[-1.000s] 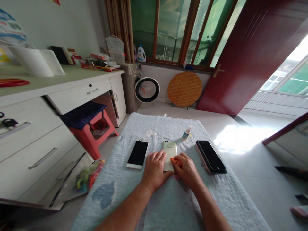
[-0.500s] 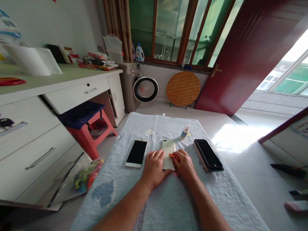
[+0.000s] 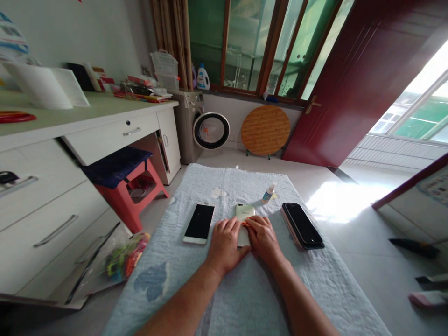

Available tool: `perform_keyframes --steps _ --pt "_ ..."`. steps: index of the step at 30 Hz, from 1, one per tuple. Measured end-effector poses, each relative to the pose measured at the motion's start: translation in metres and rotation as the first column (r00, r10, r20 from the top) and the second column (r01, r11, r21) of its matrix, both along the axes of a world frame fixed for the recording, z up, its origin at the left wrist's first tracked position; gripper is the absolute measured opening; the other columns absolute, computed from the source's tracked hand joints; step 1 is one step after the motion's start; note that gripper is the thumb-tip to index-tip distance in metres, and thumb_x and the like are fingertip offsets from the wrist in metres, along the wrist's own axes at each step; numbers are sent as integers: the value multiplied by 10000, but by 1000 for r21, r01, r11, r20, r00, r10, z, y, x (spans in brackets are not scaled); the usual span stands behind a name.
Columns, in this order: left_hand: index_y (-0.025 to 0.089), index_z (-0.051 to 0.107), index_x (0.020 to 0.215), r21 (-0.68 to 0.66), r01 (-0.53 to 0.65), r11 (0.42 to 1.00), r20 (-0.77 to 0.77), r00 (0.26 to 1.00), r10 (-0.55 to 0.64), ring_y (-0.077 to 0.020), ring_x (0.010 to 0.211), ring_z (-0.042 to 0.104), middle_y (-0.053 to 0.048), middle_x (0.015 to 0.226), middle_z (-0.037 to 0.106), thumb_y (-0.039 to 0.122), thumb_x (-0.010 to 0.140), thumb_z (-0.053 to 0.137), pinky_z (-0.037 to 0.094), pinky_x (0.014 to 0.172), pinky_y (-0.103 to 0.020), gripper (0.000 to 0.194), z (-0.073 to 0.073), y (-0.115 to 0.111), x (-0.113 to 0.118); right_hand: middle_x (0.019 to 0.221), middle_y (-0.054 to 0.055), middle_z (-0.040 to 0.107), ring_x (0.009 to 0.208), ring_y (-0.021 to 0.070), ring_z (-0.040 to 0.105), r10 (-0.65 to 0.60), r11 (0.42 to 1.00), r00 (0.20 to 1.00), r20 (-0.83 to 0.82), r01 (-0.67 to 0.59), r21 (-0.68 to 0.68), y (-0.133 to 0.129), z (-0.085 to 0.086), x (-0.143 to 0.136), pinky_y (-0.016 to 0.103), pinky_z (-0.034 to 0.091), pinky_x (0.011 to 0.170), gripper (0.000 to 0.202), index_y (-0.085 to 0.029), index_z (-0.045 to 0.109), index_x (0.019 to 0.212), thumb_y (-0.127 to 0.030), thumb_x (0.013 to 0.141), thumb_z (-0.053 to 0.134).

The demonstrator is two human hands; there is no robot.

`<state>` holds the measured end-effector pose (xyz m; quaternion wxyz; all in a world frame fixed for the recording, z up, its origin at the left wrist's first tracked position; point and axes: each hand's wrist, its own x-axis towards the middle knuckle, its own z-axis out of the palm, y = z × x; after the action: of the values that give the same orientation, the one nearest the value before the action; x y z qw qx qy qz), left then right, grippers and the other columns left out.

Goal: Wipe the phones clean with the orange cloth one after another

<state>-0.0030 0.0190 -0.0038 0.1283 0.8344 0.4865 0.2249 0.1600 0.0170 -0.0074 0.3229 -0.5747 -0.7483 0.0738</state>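
Note:
A pale gold smartphone lies back up on the cloth-covered table, its camera end pointing away from me. My left hand grips it by the left side, fingers over the edge and thumb along the near end. Bunched under the fingertips of my right hand is a small orange cloth, pressed on the phone's back. Much of the cloth and the phone's lower half are hidden by my hands. A white phone with a dark screen lies to the left, and a small spray bottle stands beyond my right hand.
To the right is a black phone on top of a pinkish one. A light blue quilted cloth covers the table. Left of it stand a red stool and a bag of colourful items. A washing machine has its door open.
My right hand has slid the orange cloth slightly left and away from me across the phone's back. My left hand stays on the phone.

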Motion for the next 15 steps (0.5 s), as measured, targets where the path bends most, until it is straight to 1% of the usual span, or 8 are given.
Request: perform_keyframes --steps 5,7,11,13,15 --pt "169 565 1258 -2 0 1000 0 1000 0 -329 1224 484 -133 1362 544 637 742 659 327 1083 -470 703 -1 1 1 1095 57 676 988 198 551 -86 996 994 63 88 -34 22 1 8 312 413 903 292 -224 710 1042 -243 961 431" --pt "155 565 1254 5 -1 1000 3 1000 1 -329 1223 482 -139 1355 548 639 737 666 326 1084 -469 715 -2 1 2 1136 56 670 1019 196 550 -114 991 988 101 121 -64 30 3 10 311 398 919 292 -222 700 1062 -228 957 427" --pt "148 565 1248 12 -3 1000 7 1000 3 -325 1211 484 -134 1346 556 582 707 729 339 1071 -464 713 -4 1 3 1189 49 654 1081 210 532 -150 977 973 178 173 -122 43 9 8 335 372 925 272 -232 674 1085 -222 940 444" --pt "147 565 1248 14 -2 1000 14 1000 2 -327 1201 488 -137 1338 560 588 702 731 346 1059 -468 721 -4 1 3 1177 46 657 1078 213 531 -147 975 968 204 177 -135 45 11 4 344 368 909 258 -243 667 1069 -238 942 443" --pt "146 564 1247 16 0 1000 25 1000 -1 -331 1191 491 -142 1325 566 613 696 725 348 1052 -474 739 -5 2 3 1176 52 657 1081 210 532 -123 979 970 209 153 -132 45 12 -3 345 366 908 258 -241 664 1062 -237 945 434"
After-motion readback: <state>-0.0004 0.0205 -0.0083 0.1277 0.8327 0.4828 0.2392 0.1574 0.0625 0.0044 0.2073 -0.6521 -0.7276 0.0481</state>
